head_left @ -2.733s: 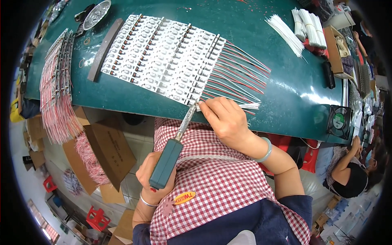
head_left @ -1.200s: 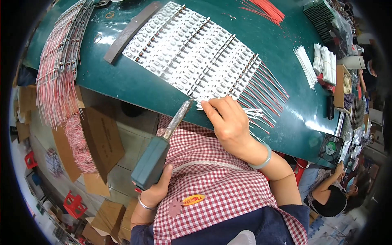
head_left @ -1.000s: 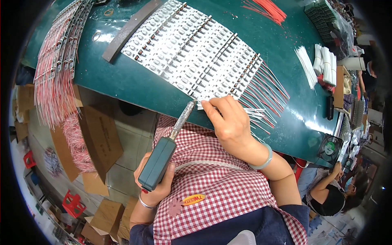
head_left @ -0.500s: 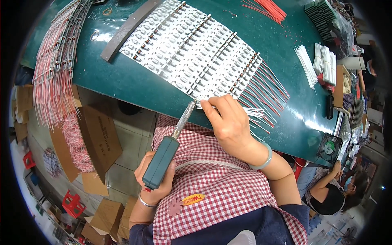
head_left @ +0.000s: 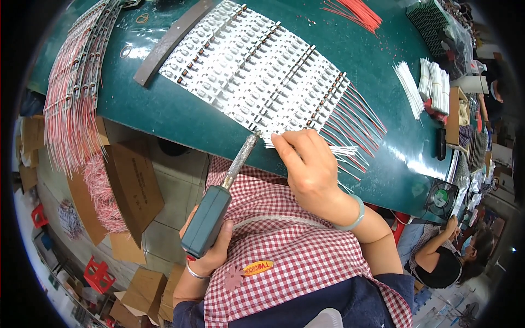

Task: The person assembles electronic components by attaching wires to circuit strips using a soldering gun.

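My left hand [head_left: 216, 249] is wrapped round the green handle of a soldering iron [head_left: 206, 221]. Its metal shaft slants up and away, and the tip meets the near corner of a white circuit board panel [head_left: 257, 71]. Right beside the tip, my right hand [head_left: 311, 169] pinches white wires [head_left: 269, 144] at the panel's near edge; the fingers partly hide them. Rows of small components cover the panel. Red and white wires [head_left: 358, 123] fan out from its right side, and more white wire ends stick out past my right hand.
A dark bar [head_left: 172, 41] lies along the panel's left side. Wired boards [head_left: 76, 82] hang over the green table's left edge above a cardboard box [head_left: 131, 186]. Red wires [head_left: 358, 13], white wire bundles [head_left: 435, 85] and a small fan [head_left: 441, 198] lie farther right. Another person [head_left: 445, 254] sits at right.
My left hand and the soldering iron have shifted slightly left and down, the tip staying at the panel's near corner. My right hand has barely moved.
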A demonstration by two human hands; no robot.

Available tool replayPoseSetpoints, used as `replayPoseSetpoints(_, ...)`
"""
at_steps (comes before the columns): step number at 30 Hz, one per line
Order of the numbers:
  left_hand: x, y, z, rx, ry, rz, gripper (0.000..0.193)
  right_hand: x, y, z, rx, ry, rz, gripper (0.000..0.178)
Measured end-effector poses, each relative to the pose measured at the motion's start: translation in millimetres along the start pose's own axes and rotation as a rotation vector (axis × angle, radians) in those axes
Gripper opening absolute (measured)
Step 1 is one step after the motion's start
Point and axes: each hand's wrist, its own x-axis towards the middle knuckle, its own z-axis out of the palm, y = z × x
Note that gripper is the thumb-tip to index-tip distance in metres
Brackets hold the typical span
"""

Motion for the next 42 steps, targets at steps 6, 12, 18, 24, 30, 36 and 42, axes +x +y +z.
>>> replayPoseSetpoints(6, 2, -2, 2, 0.053, -0.057, 0.043, 0.023, -2, 7, 6, -0.013, -0.027, 0.030, 0.037)
replayPoseSetpoints(12, 5, 2, 3, 0.040, -0.093, -0.046, 0.021, 0, 5, 7, -0.012, -0.051, 0.033, 0.036)
replayPoseSetpoints(18, 7, 3, 4, 0.107, -0.119, -0.044, 0.019, 3, 6, 5, -0.028, -0.067, 0.025, 0.036)
replayPoseSetpoints(24, -2, -4, 2, 0.055, -0.085, -0.058, 0.020, 4, 5, 4, -0.030, -0.067, 0.034, 0.036)
replayPoseSetpoints(30, 9, 1, 4, 0.014, -0.016, 0.068, 0.023, 3, 2, 3, -0.035, -0.087, 0.047, 0.038)
replayPoseSetpoints(36, 8, 1, 1, 0.100, -0.051, 0.079, 0.022, 4, 5, -2, 0.006, -0.080, 0.044, 0.039)
replayPoseSetpoints(42, 8, 6, 2, 0.085, -0.085, 0.040, 0.020, 4, 4, 0, -0.012, -0.089, 0.034, 0.039)
